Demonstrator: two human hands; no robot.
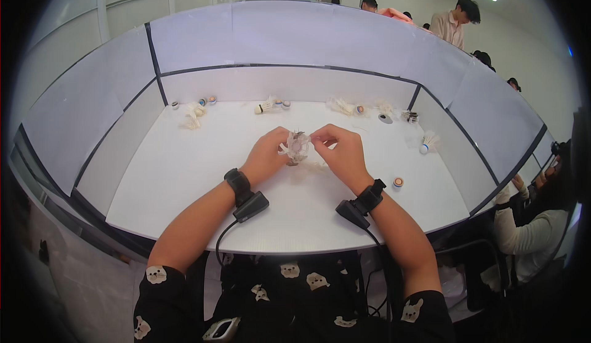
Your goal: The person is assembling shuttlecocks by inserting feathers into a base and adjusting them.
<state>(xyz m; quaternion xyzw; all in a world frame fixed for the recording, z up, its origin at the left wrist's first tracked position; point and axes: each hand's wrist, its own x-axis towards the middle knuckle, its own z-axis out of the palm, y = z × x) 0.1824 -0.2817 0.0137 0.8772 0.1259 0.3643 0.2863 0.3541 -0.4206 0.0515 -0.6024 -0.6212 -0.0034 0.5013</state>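
Over the middle of the white table I hold a ragged feather shuttlecock (297,147), its frayed whitish skirt marked with darker brownish bits. My left hand (269,154) is closed round its left side, and the cork end is hidden from view. At the skirt's right edge, the thumb and forefinger of my right hand (342,153) pinch together on the feathers. Some pale loose feathers (317,166) lie on the table just below the two hands. A round cork base (398,183) with an orange-brown top sits right of my right wrist.
Along the back lie a feather clump (192,118), a shuttlecock (265,106), more feathers (340,105) and several cork bases. A white shuttlecock with a blue band (428,143) rests at the right. Low white walls (277,81) enclose the table. Cables hang from both wrist devices.
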